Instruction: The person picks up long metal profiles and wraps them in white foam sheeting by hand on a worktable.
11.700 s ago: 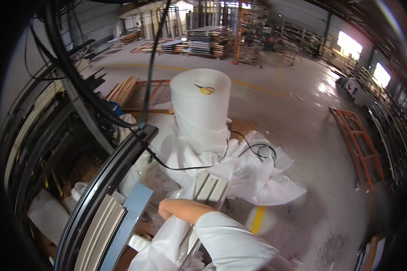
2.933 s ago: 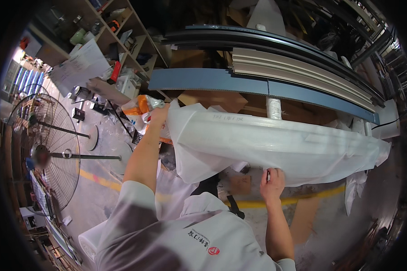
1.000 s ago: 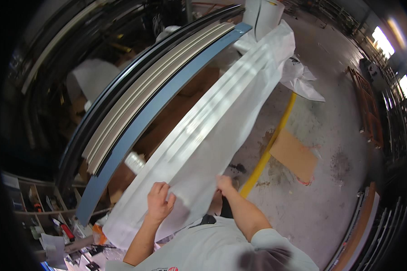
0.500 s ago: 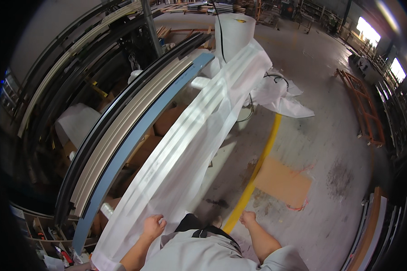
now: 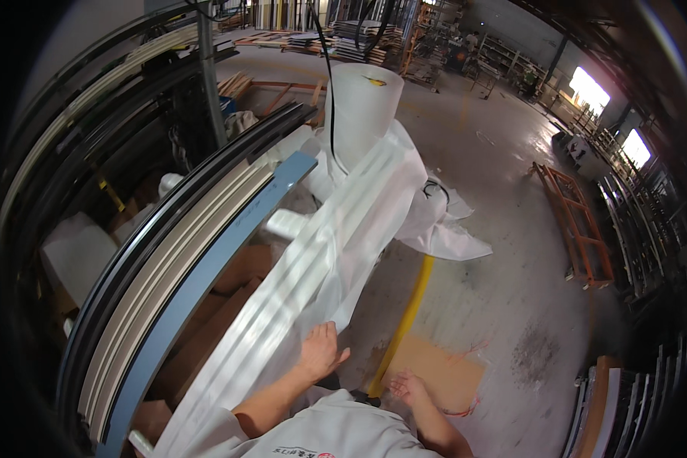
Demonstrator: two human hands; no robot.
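A long profile lies under a white foam wrapping sheet [image 5: 282,294] that runs from the lower left up toward a large upright white roll [image 5: 362,111]. Against the loose right side of this sheet is my left hand [image 5: 322,353], its thumb apart from the other fingers and nothing visible in it; whether it touches the sheet I cannot tell. My right hand [image 5: 410,387] hangs over the floor with its fingers loosely spread, holding nothing. Left of the sheet, a blue profile [image 5: 206,286] lies beside beige profiles [image 5: 160,294].
Racks of long dark profiles [image 5: 76,145] line the left. Crumpled white sheeting [image 5: 443,229] lies on the floor beyond the wrapped profile. A yellow floor line [image 5: 404,320] passes a flat brown cardboard sheet [image 5: 439,370]. An orange metal frame [image 5: 576,229] stands at right.
The view has shifted toward the far end of the wrapped profile. My left hand has moved forward and right along the sheet, and its fingers have straightened. My right hand's fingers have loosened.
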